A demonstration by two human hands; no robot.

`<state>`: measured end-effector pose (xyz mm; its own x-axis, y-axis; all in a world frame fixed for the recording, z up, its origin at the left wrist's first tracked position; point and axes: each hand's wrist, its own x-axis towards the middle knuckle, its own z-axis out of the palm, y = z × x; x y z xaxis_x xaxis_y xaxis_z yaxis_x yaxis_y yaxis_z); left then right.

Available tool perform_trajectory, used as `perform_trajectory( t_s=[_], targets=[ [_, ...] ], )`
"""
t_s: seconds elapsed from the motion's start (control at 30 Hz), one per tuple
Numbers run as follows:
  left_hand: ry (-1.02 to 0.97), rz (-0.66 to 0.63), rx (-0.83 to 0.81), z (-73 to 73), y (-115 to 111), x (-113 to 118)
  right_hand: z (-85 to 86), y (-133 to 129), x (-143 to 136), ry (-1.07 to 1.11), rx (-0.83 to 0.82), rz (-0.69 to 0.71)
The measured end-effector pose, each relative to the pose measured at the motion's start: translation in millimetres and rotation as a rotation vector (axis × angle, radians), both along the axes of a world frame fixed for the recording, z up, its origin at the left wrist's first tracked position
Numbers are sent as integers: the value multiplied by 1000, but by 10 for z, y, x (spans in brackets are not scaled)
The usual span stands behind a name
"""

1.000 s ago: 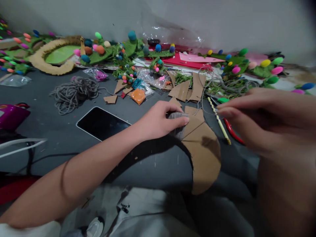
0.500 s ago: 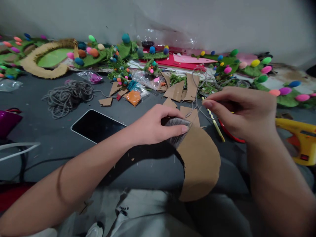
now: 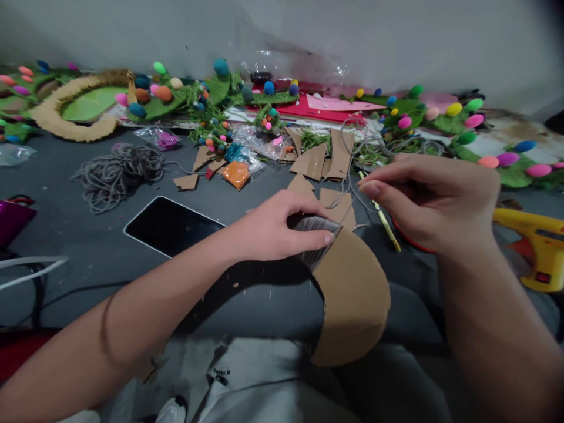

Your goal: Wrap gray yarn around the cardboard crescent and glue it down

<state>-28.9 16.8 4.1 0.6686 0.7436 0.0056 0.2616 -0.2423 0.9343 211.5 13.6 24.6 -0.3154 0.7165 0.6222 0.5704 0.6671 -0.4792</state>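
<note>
My left hand grips a curved cardboard piece, its thumb pressed on the near face at the wrapped part. Grey yarn wound side by side covers the end under my fingers, while the lower crescent is bare brown cardboard. My right hand pinches a strand of grey yarn that runs taut from the edge of the wrapping up to the fingertips. Loose loops of the same yarn trail behind the strand. Under the right hand lie a pale yellow stick-like tool and something red, mostly hidden.
A black-screened phone lies left of the cardboard, with a heap of grey yarn behind it. Cardboard scraps and small bags sit further back. A yellow glue gun is at right. Decorated green felt pieces line the wall.
The cardboard's lower end has swung slightly left and down. My right hand still pinches the yarn, and the view has shifted a little.
</note>
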Motion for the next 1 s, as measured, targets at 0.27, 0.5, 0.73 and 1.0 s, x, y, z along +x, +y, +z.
perform_trajectory(
  t_s=[0.27,0.5,0.73,1.0],
  targets=[
    [-49,18,13,17,6,-25,-23,46,27,-23,-73,-62],
    [-41,-6,-15,38,-20,-25,-47,47,0,-39,-129,-29],
    [-89,17,-22,54,-27,-33,-74,76,-18,-21,-205,12],
    [-181,139,13,113,-45,-52,-132,83,-129,119,-565,113]
  ],
)
